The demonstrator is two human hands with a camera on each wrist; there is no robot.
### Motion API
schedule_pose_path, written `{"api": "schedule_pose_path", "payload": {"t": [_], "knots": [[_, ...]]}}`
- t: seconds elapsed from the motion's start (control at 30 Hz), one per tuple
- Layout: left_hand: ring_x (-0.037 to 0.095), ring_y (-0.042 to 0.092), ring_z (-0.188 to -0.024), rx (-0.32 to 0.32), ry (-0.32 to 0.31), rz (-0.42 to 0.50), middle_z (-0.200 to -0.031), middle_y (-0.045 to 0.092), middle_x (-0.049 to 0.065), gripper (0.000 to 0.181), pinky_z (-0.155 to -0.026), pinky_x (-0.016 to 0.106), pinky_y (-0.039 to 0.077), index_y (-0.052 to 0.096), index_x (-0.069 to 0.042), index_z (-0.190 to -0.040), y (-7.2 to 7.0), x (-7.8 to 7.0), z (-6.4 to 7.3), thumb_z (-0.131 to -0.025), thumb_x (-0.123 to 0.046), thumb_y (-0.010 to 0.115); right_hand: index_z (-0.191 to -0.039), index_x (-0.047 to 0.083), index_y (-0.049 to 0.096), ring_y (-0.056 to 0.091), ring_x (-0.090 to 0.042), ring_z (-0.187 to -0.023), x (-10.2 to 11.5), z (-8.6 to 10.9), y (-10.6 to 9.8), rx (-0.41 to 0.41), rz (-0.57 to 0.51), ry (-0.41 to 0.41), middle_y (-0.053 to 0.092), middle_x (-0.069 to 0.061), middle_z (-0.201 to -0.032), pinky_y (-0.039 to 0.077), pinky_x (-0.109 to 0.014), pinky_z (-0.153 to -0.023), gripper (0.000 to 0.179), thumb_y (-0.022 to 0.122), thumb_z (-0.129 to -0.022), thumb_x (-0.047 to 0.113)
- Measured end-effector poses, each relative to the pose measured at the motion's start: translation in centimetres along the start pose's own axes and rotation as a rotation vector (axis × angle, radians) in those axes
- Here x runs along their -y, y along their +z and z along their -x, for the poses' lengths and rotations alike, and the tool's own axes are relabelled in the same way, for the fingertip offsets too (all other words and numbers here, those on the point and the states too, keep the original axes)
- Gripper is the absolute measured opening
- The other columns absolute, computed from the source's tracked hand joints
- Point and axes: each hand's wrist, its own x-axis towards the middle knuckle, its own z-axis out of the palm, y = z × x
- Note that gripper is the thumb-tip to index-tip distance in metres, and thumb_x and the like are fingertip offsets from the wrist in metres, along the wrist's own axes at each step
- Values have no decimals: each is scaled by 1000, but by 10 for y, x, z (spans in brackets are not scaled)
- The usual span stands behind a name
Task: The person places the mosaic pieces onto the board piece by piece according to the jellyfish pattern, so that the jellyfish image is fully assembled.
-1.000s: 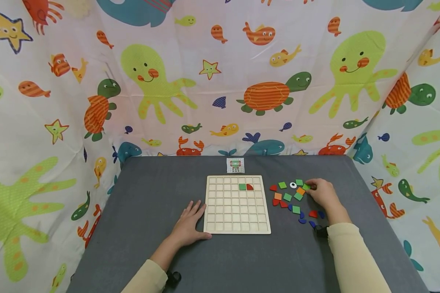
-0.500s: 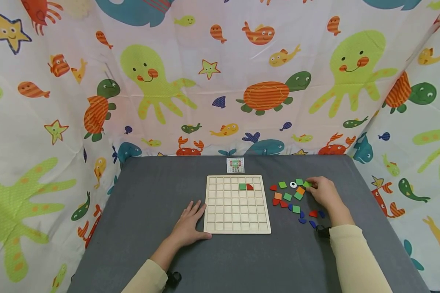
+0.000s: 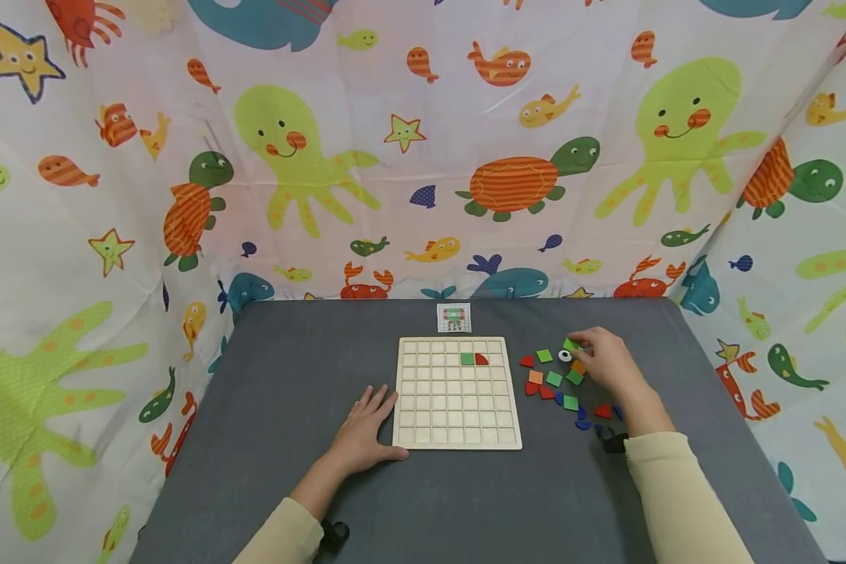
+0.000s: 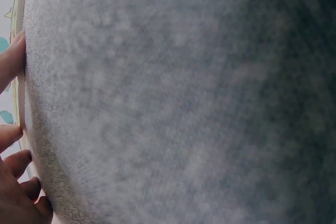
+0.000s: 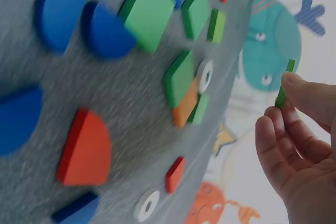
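Observation:
My right hand (image 3: 609,364) pinches a green square tile (image 5: 285,85) between thumb and fingers, raised above the loose pieces in the right wrist view. Just under it in the head view lies a white ring (image 3: 565,356). My left hand (image 3: 363,431) rests with spread fingers along the left edge of a wooden grid board (image 3: 458,448), its thumb at the near left corner. On the board, a green square (image 3: 468,359) sits beside a red quarter-round piece (image 3: 482,359) in the second row. The left wrist view catches only fingers (image 4: 13,64) at the board's side.
Right of the board are scattered green squares (image 3: 570,403), orange squares (image 3: 535,377), red quarter-rounds (image 3: 602,411) and blue half-rounds (image 3: 582,425). A small printed picture card (image 3: 454,318) lies behind the board. A sea-animal curtain (image 3: 423,219) borders the grey table (image 3: 310,352).
The right hand has lifted a green square tile from the pile's far right and moved it up and to the left. The left hand and the board stay put.

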Motion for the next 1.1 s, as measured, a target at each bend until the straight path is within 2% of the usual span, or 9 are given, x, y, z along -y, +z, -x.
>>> {"api": "schedule_pose_path", "payload": {"t": [0.23,0.53,0.77,0.87,1.1], "knots": [[35,9,-157,8,5,3,-169,20,8,110,-124,58,18,30,-18,-161,2,1,-1,-74,-57,85,-127,-4,67,62,-43,-106,24,-7,7,18,1,-100,60,-27,-123,56,-54,-84,33,68,-95,6],[36,9,-157,0,6,-1,-169,20,9,110,-123,59,18,30,-17,-161,2,2,-1,-74,-57,85,-125,-4,68,63,-39,-103,42,-14,16,29,14,-167,62,-26,-120,56,-52,-83,32,69,-94,5],[36,9,-157,6,9,2,-169,20,9,110,-123,59,18,30,-17,-161,3,3,-1,-74,-56,85,-128,-1,68,66,-34,-98,54,-16,27,59,-17,-163,62,-22,-121,59,-47,-80,34,70,-95,8],[36,9,-157,8,16,1,-169,19,9,110,-123,59,18,30,-18,-161,3,3,-1,-74,-56,85,-127,1,69,66,-34,-101,60,-17,30,62,-18,-166,63,-20,-122,59,-46,-81,33,70,-95,10],[36,8,-157,2,4,14,-169,20,8,110,-123,59,18,30,-18,-161,2,2,-1,-73,-58,85,-126,-1,69,65,-35,-103,72,-22,40,66,-18,-226,64,-20,-120,58,-47,-83,33,71,-94,8]]}}
